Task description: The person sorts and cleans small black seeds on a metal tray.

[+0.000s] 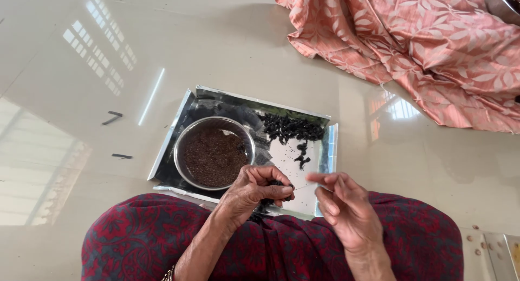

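Two hands over a steel tray (326, 145) on the floor. Left hand (254, 190) closed around a dark pod (280, 183). Right hand (340, 201) pinching a thin fibre off it, remaining fingers loose. Bowl (214, 152) of brown seeds just left; pile of dark pods (291, 128) behind. Judgement: keep pod above the tray, pull gently, so seeds drop inside.
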